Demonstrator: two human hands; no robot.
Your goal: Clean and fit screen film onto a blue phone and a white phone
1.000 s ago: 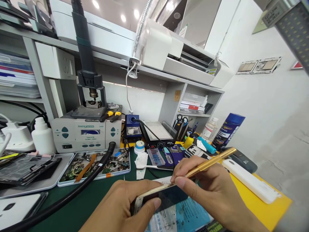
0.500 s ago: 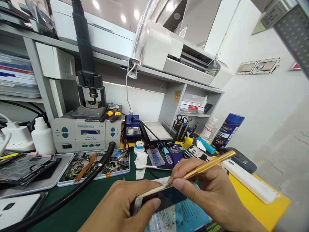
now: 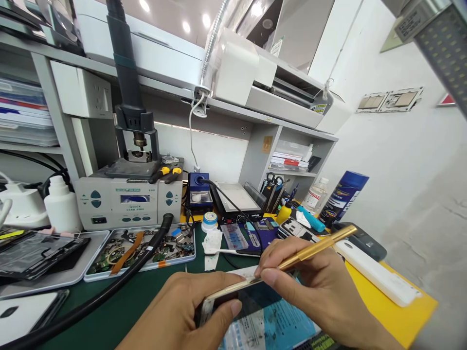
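My left hand (image 3: 182, 311) grips a phone (image 3: 251, 308) with a gold rim by its left end, thumb pressed on the screen, which is covered by a blue printed film. My right hand (image 3: 310, 287) pinches a gold pen-shaped tool (image 3: 315, 248) like a pencil. The tool's tip touches the phone's top edge, just right of my left fingers. Both hands hover low over the green mat (image 3: 124, 301) at the bench's front.
A hot-air rework station (image 3: 127, 197) with a black hose (image 3: 109, 287) stands at the back left, beside a tray of small parts (image 3: 142, 245). A heating plate (image 3: 239, 199), a blue spray can (image 3: 343, 194), a white phone case (image 3: 375, 274) and a dark phone (image 3: 365, 240) lie to the right.
My right hand and the gold tool have crept slightly left along the phone's top edge. The left hand keeps its grip. The view has shifted a little.
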